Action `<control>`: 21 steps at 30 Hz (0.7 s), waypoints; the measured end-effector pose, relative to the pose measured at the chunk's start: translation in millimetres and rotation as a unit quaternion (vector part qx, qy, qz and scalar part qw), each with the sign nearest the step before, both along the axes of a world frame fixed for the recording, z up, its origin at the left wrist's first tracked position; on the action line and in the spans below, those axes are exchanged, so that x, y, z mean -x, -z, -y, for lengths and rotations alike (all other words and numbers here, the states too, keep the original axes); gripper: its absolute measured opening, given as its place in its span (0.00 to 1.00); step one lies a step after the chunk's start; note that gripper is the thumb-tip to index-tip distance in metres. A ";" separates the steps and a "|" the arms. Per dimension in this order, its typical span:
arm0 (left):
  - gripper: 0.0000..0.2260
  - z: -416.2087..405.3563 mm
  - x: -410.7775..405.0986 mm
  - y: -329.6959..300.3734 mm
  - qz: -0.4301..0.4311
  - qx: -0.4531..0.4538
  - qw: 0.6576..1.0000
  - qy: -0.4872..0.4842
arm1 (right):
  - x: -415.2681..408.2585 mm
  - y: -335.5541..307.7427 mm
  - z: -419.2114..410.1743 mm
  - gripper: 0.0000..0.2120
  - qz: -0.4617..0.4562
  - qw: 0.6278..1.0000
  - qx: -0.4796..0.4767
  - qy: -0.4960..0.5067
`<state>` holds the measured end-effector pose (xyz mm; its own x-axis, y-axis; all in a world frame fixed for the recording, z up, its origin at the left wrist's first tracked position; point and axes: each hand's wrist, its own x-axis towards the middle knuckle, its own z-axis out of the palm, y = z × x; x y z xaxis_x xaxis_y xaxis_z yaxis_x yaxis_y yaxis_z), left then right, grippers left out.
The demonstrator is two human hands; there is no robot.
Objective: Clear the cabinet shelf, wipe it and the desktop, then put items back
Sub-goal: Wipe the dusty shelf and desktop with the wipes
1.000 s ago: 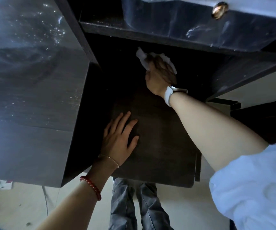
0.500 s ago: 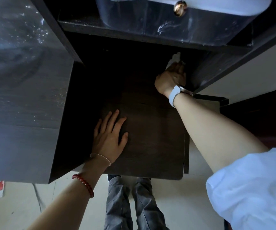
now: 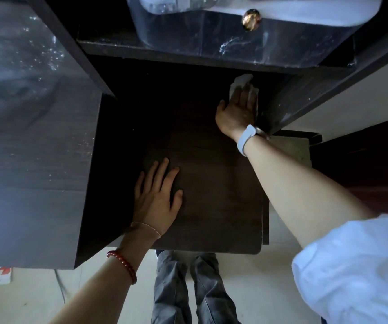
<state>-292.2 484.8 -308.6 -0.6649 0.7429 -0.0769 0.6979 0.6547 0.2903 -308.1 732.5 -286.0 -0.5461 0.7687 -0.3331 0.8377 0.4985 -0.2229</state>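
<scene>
A dark wooden shelf [image 3: 211, 183] lies bare under the cabinet's upper compartment. My right hand [image 3: 237, 111] lies flat with straight fingers at the shelf's far right corner, pressing a white tissue [image 3: 242, 81] against the surface beside the right side wall. The tissue sticks out beyond my fingertips. My left hand [image 3: 158, 195] rests palm down with fingers spread on the shelf's near left part, holding nothing.
The cabinet's open door [image 3: 32, 148] stands close on the left, dusty on its face. Above the shelf is a drawer front with a brass knob [image 3: 251, 19]. A clear plastic container [image 3: 188, 10] sits above. My legs and the pale floor [image 3: 270, 288] show below.
My right hand has swept the tissue from the shelf's back middle to the far right corner and flattened out. The left hand has stayed planted on the shelf.
</scene>
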 end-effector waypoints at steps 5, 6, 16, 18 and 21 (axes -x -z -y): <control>0.21 2.3 2.0 -0.3 0.008 -0.002 1.000 0.006 | 15.8 12.1 27.5 0.25 -0.045 0.987 -0.013 -0.152; 0.21 3.0 3.7 -0.2 0.011 -0.009 1.000 0.011 | 13.8 13.1 45.6 0.24 -0.076 0.972 -0.024 -0.219; 0.22 37.0 -26.4 -9.4 0.050 -0.003 0.993 -0.109 | -53.9 8.4 32.6 0.25 -0.088 0.969 -0.017 -0.229; 0.23 43.8 -31.7 -8.4 0.043 -0.003 0.993 -0.111 | -25.1 7.8 25.7 0.24 -0.042 0.984 0.030 -0.168; 0.23 55.2 -38.3 -7.2 0.041 -0.018 0.994 -0.105 | -4.9 5.8 65.7 0.25 -0.053 0.967 0.020 -0.249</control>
